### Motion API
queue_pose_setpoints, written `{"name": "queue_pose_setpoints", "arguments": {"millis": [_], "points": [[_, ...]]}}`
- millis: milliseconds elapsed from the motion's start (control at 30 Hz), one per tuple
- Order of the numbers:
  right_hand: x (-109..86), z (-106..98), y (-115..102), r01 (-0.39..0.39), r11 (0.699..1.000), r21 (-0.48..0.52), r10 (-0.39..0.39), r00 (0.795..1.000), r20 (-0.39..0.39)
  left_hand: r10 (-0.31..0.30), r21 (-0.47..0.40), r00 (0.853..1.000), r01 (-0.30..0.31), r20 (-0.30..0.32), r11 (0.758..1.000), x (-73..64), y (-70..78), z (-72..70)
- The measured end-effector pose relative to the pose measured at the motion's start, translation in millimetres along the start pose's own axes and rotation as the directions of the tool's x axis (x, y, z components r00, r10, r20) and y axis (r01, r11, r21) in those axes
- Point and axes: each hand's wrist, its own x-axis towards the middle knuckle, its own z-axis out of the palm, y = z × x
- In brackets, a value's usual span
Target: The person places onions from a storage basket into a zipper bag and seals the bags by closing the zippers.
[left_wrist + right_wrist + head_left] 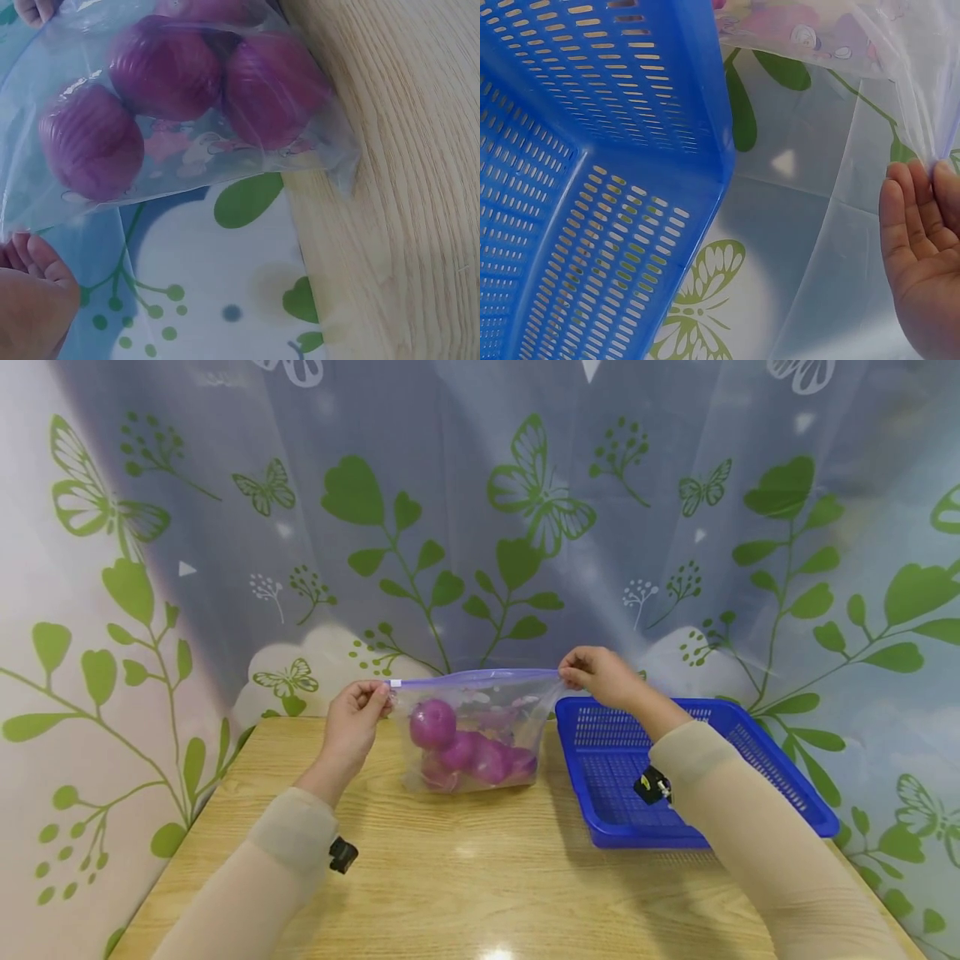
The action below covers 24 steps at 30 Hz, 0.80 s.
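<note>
A clear zip bag point(491, 676) with a purple strip along its top stands upright over the table, holding several red onions point(432, 724). At the bag's upper left corner, my left hand point(352, 727) pinches the edge beside a small white slider point(396, 682). My right hand point(606, 678) pinches the opposite top corner, so the strip is stretched between both hands. The left wrist view shows the ribbed onion skins point(166, 67) through the plastic. In the right wrist view, gathered plastic runs into the thumb and fingertips point(898, 171).
A blue perforated plastic basket point(588, 835) sits to the right of the bag, under my right forearm. The wooden table point(450, 893) ends at a curtain point(465, 468) printed with green leaves and butterflies.
</note>
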Motion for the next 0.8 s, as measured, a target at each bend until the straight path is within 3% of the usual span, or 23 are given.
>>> {"name": "queue_pose_setpoints", "arguments": {"millis": [433,800], "points": [[-2.4,2.4,0.4,-0.014,1.0,-0.003,0.014,1.0,0.014,0.052,0.053,0.999,-0.053,0.014,0.997,-5.5,-2.0,5.8],[-8.3,0.5,-16.8,0.003,0.996,-0.084,-0.006,0.999,-0.032,0.055,0.072,0.998,-0.052,-0.032,0.996,-6.9,-3.5,12.9]]}}
